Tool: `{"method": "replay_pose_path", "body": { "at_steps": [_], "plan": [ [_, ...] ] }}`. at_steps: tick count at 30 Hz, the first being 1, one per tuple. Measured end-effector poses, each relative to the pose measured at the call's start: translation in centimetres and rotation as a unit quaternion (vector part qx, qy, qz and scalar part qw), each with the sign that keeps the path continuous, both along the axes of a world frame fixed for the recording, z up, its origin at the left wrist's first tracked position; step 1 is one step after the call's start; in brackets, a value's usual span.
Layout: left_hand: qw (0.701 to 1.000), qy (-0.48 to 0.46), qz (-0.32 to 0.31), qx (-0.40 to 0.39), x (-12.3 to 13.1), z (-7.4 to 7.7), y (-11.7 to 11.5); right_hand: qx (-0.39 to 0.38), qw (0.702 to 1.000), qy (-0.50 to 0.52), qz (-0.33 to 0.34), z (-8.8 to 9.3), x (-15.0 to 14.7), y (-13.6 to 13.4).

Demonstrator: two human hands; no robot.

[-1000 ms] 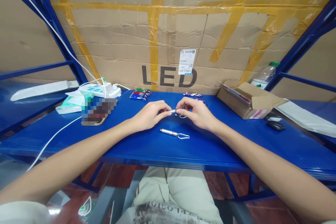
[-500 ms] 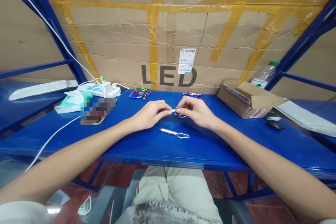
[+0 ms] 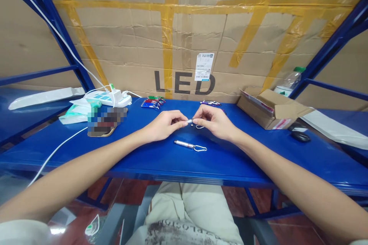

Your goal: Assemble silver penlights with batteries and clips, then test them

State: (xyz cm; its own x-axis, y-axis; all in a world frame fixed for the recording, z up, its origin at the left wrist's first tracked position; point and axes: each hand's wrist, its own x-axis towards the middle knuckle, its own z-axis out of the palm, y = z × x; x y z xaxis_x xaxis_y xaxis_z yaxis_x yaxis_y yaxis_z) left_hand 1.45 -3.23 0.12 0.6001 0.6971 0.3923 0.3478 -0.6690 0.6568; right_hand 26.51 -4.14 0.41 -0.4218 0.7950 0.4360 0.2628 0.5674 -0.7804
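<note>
Small silver tube (image 3: 190,121) sits between the two hands, just above the blue table (image 3: 172,164), around its middle. Left hand (image 3: 167,125) pinches one end between thumb and fingers; right hand (image 3: 214,122) pinches at the other end, fingertips nearly meeting the left's. Whether the right holds a separate part there: too small to tell.

Progress, judged from the layout: midway. Tube is in hand, not set down. A tiny dark bit (image 3: 192,125) shows just below it, loose by the look of it, not fitted to anything. Whether the tube is closed up can't be made out. A metal loop (image 3: 199,126) shows by the right fingers, its attachment hidden.

Nearer the person, a silver penlight (image 3: 184,144) lies on the table, carabiner clip (image 3: 200,148) at its right end; looks whole, neither hand on it. Farther back, coloured penlights (image 3: 152,102) lie bunched, with a second group (image 3: 211,103) beyond the right hand; both untouched.

Outer edges: cardboard box (image 3: 267,111) and black mouse (image 3: 300,136) right, power strip (image 3: 115,98) left.
</note>
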Motion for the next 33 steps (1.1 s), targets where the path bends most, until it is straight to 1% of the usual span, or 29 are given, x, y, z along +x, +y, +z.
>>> {"method": "replay_pose_path", "body": {
  "at_steps": [7, 11, 15, 18, 22, 25, 26, 28, 31, 33],
  "plan": [
    [0.989, 0.044, 0.003, 0.139, -0.23, 0.21, -0.50, -0.070, 0.997, 0.037, 0.013, 0.34, -0.23, -0.21],
    [0.973, 0.095, 0.017, 0.212, -0.45, 0.20, -0.57, -0.115, 0.991, 0.061, 0.025, 0.34, -0.42, -0.26],
    [0.955, 0.124, 0.017, 0.268, -0.54, 0.16, -0.54, -0.160, 0.984, 0.078, 0.025, 0.20, -0.52, -0.27],
    [0.937, 0.147, 0.018, 0.316, -0.53, 0.11, -0.47, -0.205, 0.974, 0.094, 0.034, 0.11, -0.59, -0.24],
    [0.908, 0.173, 0.029, 0.381, -0.49, 0.20, -0.52, -0.269, 0.953, 0.134, 0.046, 0.07, -0.80, -0.18],
    [0.900, 0.176, 0.045, 0.397, -0.50, 0.34, -0.61, -0.294, 0.942, 0.156, 0.053, 0.00, -0.85, -0.11],
    [0.903, 0.173, 0.047, 0.390, -0.51, 0.37, -0.61, -0.289, 0.943, 0.156, 0.053, -0.05, -0.83, -0.08],
    [0.918, 0.159, 0.045, 0.361, -0.54, 0.37, -0.55, -0.249, 0.958, 0.135, 0.042, -0.18, -0.74, 0.00],
    [0.942, 0.134, 0.038, 0.307, -0.58, 0.25, -0.38, -0.144, 0.986, 0.079, 0.014, -0.40, -0.66, 0.12],
    [0.952, 0.120, 0.038, 0.279, -0.60, 0.15, -0.29, -0.087, 0.995, 0.047, 0.002, -0.55, -0.69, 0.15]
  ]
}}
